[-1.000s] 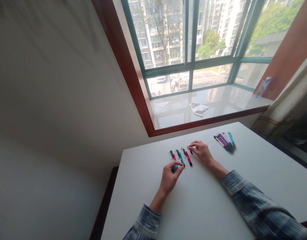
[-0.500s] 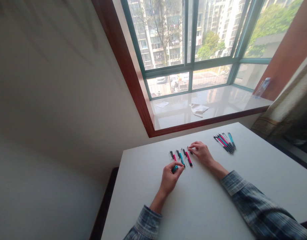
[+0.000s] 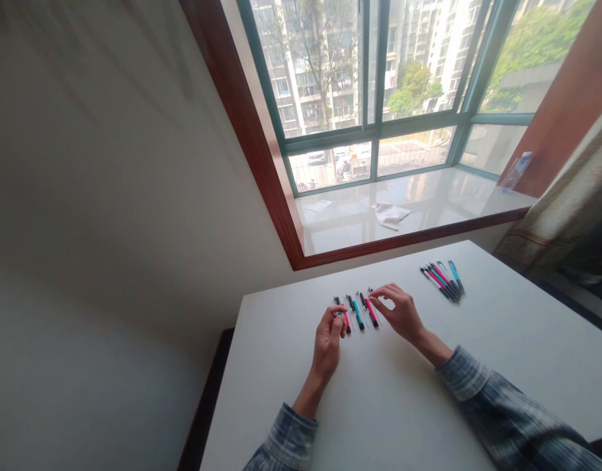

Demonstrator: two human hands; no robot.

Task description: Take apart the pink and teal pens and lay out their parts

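Disassembled pen parts lie in a row on the white table: a pink pen barrel [image 3: 372, 315], a teal pen barrel [image 3: 359, 316] and another pink barrel [image 3: 348, 323], with black and clear thin pieces beside them. My left hand [image 3: 329, 335] is at the left end of the row, its fingers curled round a teal pen barrel [image 3: 340, 311], mostly hidden. At the right end, my right hand [image 3: 397, 310] has thumb and forefinger brought together over the parts by the pink barrel. Whatever is between those fingertips is too small to make out.
A bunch of pens [image 3: 442, 280] in pink, teal and white lies at the table's far right. Behind the table [image 3: 403, 405], the window sill holds a white cloth [image 3: 391, 215] and a clear bottle [image 3: 516, 172]. A curtain [image 3: 540, 222] hangs to the right.
My left hand has moved up and left, carrying the teal barrel, and uncovers more of the row. My right hand has shifted slightly down and right.
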